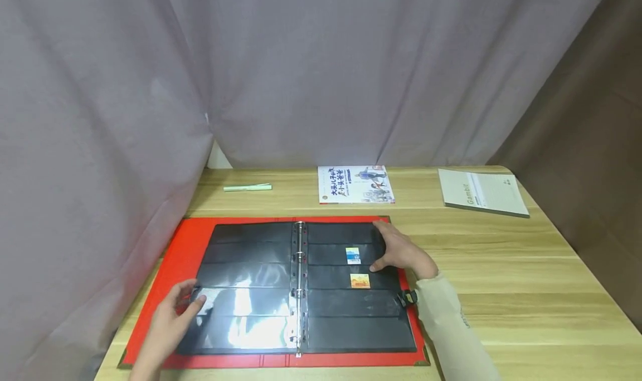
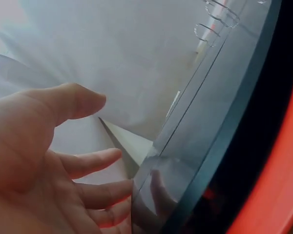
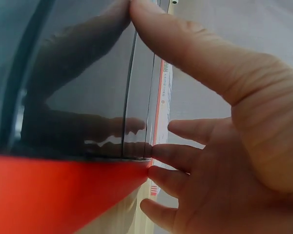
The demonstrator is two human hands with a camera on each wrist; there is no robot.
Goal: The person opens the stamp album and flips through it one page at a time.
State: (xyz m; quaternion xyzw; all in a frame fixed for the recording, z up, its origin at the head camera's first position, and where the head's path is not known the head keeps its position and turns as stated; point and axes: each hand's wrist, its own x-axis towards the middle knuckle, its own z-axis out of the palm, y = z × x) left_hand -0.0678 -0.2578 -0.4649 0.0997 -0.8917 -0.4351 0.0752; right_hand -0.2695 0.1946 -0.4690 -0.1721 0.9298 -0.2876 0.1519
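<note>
A red ring binder (image 1: 170, 258) lies spread on the table, with black pocket pages on both sides of its metal rings (image 1: 300, 269). On the right page (image 1: 351, 333) sit a blue stamp (image 1: 353, 255) and, below it, an orange-yellow stamp (image 1: 359, 281). My right hand (image 1: 401, 251) rests at that page's upper right edge, thumb on the page and fingers extended at its border. Over the outer edge of the left page (image 1: 251, 275) is my left hand (image 1: 173, 317), fingers loosely bent and holding nothing; light glares off the pockets there.
Behind the binder lie a light green pen (image 1: 248, 187), a white illustrated booklet (image 1: 356, 185) and, farther right, a pale book marked Gambit (image 1: 482, 193). Grey curtains (image 1: 321, 74) hang along the back and left of the wooden table (image 1: 506, 281).
</note>
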